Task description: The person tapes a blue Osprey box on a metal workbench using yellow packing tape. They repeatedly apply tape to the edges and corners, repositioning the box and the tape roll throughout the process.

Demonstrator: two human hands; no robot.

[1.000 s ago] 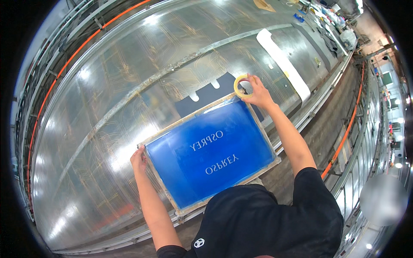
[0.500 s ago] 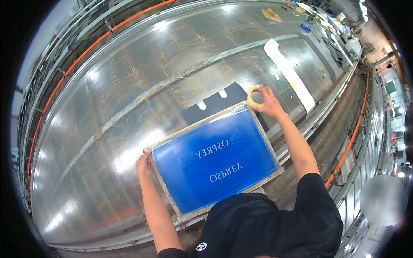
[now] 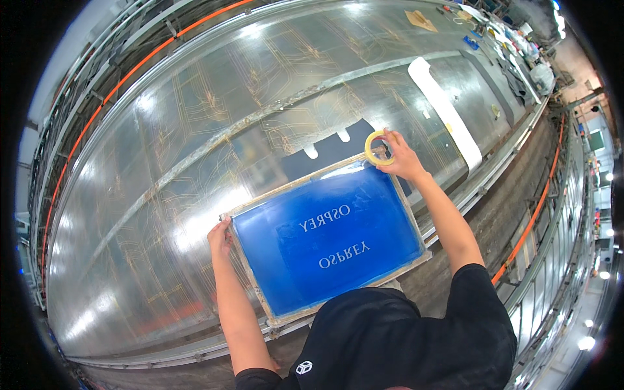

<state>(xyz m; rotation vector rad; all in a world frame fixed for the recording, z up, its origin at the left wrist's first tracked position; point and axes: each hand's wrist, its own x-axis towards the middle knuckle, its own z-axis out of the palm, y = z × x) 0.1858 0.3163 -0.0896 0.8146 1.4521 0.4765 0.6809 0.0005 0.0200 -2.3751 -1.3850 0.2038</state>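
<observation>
A screen-printing frame (image 3: pixel 279 260) with a blue mesh and pale lettering, some of it mirrored, lies tilted in front of me. My left hand (image 3: pixel 221 239) is closed on its far left corner. At the far right corner, my right hand (image 3: pixel 404 158) grips a roll of yellow tape (image 3: pixel 368 148), its ring turned mostly face-up. Whether those fingers also touch the frame, I cannot tell. Just beyond the frame's far edge is a dark sheet (image 3: pixel 328 149) with two rounded notches, partly covered by the frame.
The long metal table (image 3: pixel 175 136) carries scratched and yellowish lines. A white strip (image 3: pixel 445 110) and a dark grey strip (image 3: pixel 489 88) lie to the right. Farther back are a brown piece (image 3: pixel 421 21), a blue object (image 3: pixel 470 43) and clutter. An orange rail (image 3: pixel 534 218) runs at right.
The tape roll in my right hand has turned, so its ring shows thinner and more open. My left hand keeps its hold on the frame corner. The whole view has shifted slightly.
</observation>
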